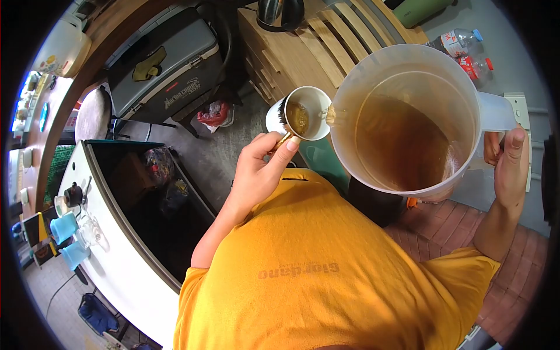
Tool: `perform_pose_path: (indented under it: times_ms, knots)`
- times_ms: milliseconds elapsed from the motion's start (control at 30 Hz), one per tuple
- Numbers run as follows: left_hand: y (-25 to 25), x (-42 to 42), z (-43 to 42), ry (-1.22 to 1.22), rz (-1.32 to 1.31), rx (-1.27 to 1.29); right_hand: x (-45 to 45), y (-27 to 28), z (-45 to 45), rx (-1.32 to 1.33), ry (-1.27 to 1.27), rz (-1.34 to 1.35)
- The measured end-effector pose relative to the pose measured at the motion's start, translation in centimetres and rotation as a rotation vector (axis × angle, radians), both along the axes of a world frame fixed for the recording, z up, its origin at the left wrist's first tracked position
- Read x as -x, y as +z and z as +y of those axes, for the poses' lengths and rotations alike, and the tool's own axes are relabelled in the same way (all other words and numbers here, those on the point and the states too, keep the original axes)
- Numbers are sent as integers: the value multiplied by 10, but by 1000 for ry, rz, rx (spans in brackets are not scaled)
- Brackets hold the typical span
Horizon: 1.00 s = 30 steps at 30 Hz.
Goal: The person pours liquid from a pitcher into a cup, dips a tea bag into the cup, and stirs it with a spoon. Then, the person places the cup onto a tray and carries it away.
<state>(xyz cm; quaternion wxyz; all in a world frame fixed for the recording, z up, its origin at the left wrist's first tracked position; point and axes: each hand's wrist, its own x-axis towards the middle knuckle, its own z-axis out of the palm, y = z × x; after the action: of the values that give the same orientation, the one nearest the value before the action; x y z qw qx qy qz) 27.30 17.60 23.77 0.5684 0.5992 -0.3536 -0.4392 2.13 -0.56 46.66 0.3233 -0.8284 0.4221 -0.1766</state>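
My left hand [265, 166] is closed around the gold handle of a white mug [276, 118] with a dark pattern. Brown liquid [298, 119] lies inside the mug. On the right, my right hand [509, 166] grips the handle of a large translucent plastic pitcher [408, 58]. More brown liquid [402, 143] covers the pitcher's bottom. The pitcher's spout [331, 115] is right at the mug's rim; I cannot tell whether they touch or whether liquid is flowing.
A grey cooler box [166, 70] stands at the upper left. A kettle [280, 13] sits on wooden furniture [274, 52] ahead. Plastic bottles [461, 42] are at the upper right. A white surface [125, 245] lies left, beside a dark open compartment [146, 204] holding bags.
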Motion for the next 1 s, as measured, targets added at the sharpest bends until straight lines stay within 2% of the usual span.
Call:
perform_pose_path:
  times_ms: [400,1000]
  knots:
    - [-1,2,0,-10,-57,55,-3,1,-2,14,-5,11]
    - [0,3,-2,-50,-10,8,-2,0,-6,10,31,36]
